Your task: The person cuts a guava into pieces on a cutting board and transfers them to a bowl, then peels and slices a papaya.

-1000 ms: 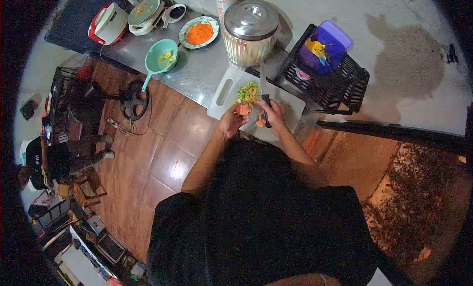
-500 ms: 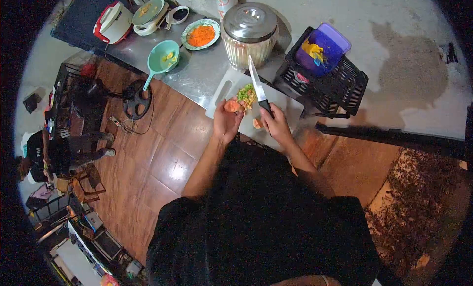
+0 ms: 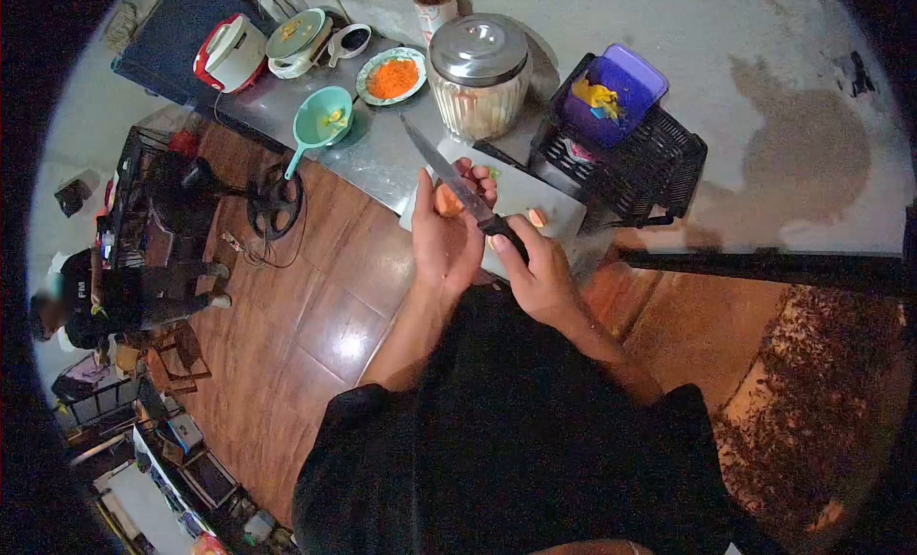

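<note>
At the near edge of the counter (image 3: 377, 159) lies the cutting board (image 3: 552, 194). Behind it stands the lidded jar (image 3: 478, 68); to its right, the dish rack (image 3: 664, 163) with a container (image 3: 611, 96) inside. Left of the jar sits the plate of grated carrot (image 3: 393, 75). Before the board, the knife (image 3: 457, 184) crosses the carrot chunk (image 3: 446, 202) in the left hand (image 3: 447, 242).

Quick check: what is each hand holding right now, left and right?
Left hand: curled around an orange vegetable piece.
Right hand: closed on the handle of the knife, blade laid across the left hand.
</note>
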`<state>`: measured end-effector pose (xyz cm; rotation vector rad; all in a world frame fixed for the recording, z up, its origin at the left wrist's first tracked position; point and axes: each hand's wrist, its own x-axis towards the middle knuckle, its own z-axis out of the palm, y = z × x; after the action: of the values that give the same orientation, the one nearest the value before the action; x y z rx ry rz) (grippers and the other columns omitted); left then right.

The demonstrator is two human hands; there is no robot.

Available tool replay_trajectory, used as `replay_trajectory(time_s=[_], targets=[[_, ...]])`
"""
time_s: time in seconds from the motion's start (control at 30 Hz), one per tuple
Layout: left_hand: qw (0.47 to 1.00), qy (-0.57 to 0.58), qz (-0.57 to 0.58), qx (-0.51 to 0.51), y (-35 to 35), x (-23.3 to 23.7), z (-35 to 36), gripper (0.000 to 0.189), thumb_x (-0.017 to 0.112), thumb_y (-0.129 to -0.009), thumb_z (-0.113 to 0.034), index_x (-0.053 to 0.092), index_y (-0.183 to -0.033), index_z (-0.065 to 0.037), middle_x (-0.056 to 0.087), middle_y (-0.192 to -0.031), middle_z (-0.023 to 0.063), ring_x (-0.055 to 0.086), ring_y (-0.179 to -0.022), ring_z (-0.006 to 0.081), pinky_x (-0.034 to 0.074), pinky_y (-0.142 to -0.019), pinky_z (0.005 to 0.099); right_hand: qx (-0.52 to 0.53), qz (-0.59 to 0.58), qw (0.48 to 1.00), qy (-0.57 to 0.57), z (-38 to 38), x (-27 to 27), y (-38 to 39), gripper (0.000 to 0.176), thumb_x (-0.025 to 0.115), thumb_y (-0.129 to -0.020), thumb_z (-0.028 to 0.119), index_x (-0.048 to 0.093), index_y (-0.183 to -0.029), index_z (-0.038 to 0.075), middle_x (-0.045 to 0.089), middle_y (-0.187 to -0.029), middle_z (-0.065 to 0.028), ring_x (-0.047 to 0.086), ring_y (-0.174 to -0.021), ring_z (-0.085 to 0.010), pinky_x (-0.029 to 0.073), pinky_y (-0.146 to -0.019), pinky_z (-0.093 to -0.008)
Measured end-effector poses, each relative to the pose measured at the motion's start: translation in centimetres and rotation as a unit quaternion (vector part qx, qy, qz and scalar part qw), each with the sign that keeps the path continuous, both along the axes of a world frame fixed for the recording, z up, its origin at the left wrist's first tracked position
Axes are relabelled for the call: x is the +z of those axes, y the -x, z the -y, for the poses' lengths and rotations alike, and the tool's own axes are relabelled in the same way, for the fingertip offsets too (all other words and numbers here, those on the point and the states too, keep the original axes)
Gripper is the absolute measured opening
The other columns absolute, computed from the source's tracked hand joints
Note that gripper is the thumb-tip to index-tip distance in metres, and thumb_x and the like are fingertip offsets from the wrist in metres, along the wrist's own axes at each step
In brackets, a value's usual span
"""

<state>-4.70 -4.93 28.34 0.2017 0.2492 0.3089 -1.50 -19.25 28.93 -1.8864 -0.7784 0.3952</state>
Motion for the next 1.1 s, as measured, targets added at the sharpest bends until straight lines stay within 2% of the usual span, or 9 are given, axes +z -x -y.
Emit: replay_trajectory(time_s=[0.17, 0.33, 0.43, 0.63, 0.8, 0.93, 1.1], targets=[[0.999, -0.04, 0.002, 0.009, 0.7, 1.0, 1.4, 0.044, 0.036, -0.101, -0.04, 0.047, -0.121, -0.003, 0.058, -0.107, 0.0113, 0.055, -0.103, 0.025, 0.043, -0.097, 0.0385, -0.032, 0.058, 0.998, -0.011, 0.7, 0.8, 0.4, 0.027, 0.051, -0.094, 0.023, 0.052, -0.106, -0.002, 0.06, -0.083, -0.0246, 0.059, -0.079, -0.0445, 0.044, -0.066, -0.0494], [0.997, -0.068, -0.026, 0.033, 1.1, 1.6, 2.6, 0.047, 0.03, -0.102, -0.042, 0.046, -0.123, -0.004, 0.06, -0.111, 0.0127, 0.052, -0.118, 0.0283, 0.038, -0.105, 0.0406, -0.025, 0.052, 0.998, 0.005, 1.6, 1.6, 0.8, 0.025, 0.05, -0.095, 0.024, 0.052, -0.104, 0.0, 0.06, -0.082, -0.0239, 0.059, -0.078, -0.0444, 0.045, -0.065, -0.0504], [0.996, -0.07, -0.041, 0.045, 1.2, 2.1, 3.4, 0.051, 0.027, -0.101, -0.048, 0.047, -0.117, -0.002, 0.062, -0.109, 0.0166, 0.055, -0.115, 0.0317, 0.038, -0.103, 0.0411, -0.021, 0.064, 0.996, 0.05, 2.0, 2.1, 1.2, 0.026, 0.05, -0.095, 0.025, 0.052, -0.103, 0.001, 0.06, -0.081, -0.0231, 0.059, -0.077, -0.044, 0.045, -0.064, -0.0512], [0.985, -0.14, -0.078, 0.067, 1.6, 1.9, 4.4, 0.057, 0.025, -0.1, -0.051, 0.05, -0.113, -0.001, 0.064, -0.104, 0.0158, 0.057, -0.112, 0.0311, 0.04, -0.099, 0.0406, -0.015, 0.075, 0.995, 0.064, 2.6, 2.0, 1.7, 0.028, 0.05, -0.095, 0.029, 0.052, -0.101, 0.001, 0.061, -0.077, -0.0234, 0.059, -0.074, -0.0447, 0.044, -0.063, -0.0528], [0.979, -0.159, -0.081, 0.099, 1.4, 1.3, 5.2, 0.061, 0.024, -0.1, -0.053, 0.052, -0.109, 0.0, 0.065, -0.098, 0.0165, 0.06, -0.107, 0.0323, 0.041, -0.098, 0.0419, 0.01, 0.056, 0.998, 0.031, 2.7, 1.0, 2.1, 0.029, 0.05, -0.095, 0.029, 0.052, -0.099, 0.0, 0.059, -0.07, -0.0238, 0.059, -0.071, -0.0455, 0.043, -0.061, -0.0537], [0.976, -0.169, -0.073, 0.113, 1.6, 1.7, 5.5, 0.058, 0.029, -0.1, -0.051, 0.051, -0.11, 0.002, 0.064, -0.097, 0.0162, 0.06, -0.105, 0.0321, 0.04, -0.101, 0.0418, 0.008, 0.037, 0.999, 0.03, 2.7, 0.6, 2.3, 0.028, 0.05, -0.095, 0.028, 0.052, -0.101, 0.0, 0.06, -0.07, -0.0241, 0.059, -0.072, -0.0455, 0.043, -0.06, -0.0528], [0.98, -0.144, -0.058, 0.12, 1.9, 1.6, 5.1, 0.062, 0.026, -0.099, -0.053, 0.05, -0.111, 0.003, 0.064, -0.096, 0.016, 0.059, -0.107, 0.0326, 0.04, -0.101, 0.0421, -0.027, 0.017, 0.999, -0.02, 2.8, 1.9, 2.0, 0.029, 0.05, -0.096, 0.026, 0.053, -0.105, -0.001, 0.06, -0.076, -0.0242, 0.06, -0.073, -0.0449, 0.044, -0.061, -0.0504]])
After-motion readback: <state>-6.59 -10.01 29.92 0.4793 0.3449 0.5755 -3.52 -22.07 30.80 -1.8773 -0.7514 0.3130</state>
